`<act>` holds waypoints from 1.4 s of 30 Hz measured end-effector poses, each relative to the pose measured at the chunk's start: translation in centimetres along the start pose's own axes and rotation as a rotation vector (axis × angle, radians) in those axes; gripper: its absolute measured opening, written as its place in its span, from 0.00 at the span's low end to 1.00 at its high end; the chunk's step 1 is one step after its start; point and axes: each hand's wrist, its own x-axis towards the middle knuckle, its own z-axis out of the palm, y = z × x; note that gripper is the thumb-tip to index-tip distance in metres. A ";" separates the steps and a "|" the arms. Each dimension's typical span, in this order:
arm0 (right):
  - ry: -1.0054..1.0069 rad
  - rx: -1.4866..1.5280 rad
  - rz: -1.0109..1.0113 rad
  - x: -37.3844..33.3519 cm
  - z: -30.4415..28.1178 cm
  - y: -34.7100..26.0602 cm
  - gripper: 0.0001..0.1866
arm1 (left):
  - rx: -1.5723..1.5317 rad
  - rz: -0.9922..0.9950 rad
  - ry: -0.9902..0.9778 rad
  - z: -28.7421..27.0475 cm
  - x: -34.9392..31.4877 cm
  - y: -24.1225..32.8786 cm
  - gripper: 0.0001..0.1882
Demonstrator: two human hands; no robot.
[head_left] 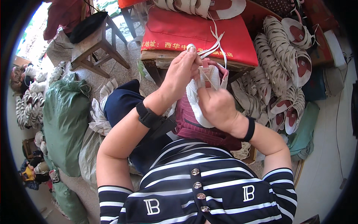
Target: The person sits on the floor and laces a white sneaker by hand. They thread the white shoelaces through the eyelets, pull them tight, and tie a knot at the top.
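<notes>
A white and pink shoe (192, 98) rests sole-side toward my lap, in front of the red-covered stool. White shoelaces (217, 43) trail from it over the red cover. My left hand (182, 70) is closed, thumb and fingers pinching a shoelace at the shoe's upper end. My right hand (219, 107) is curled against the shoe's lacing area and slightly blurred. Its fingertips are partly hidden, so what they grip cannot be made out. A thin strand of lace runs across the shoe's opening toward the right fingers.
Before me stands a stool with a red cloth (179, 28), more shoe uppers (201, 6) on its far side. Nested stacks of shoe uppers (278, 59) lie at right. A wooden stool (91, 44) and green sacks (61, 123) stand at left.
</notes>
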 end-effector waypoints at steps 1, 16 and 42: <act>-0.022 0.048 0.026 -0.6 0.0 -0.7 0.08 | -0.012 -0.004 -0.003 -0.1 0.1 -0.1 0.16; -0.199 0.288 -0.259 -4.2 0.8 0.0 0.15 | 0.155 0.132 -0.161 3.9 -1.0 3.3 0.19; -0.105 0.471 0.145 -1.0 -3.6 5.8 0.09 | -0.070 0.063 0.059 0.9 -1.3 1.6 0.18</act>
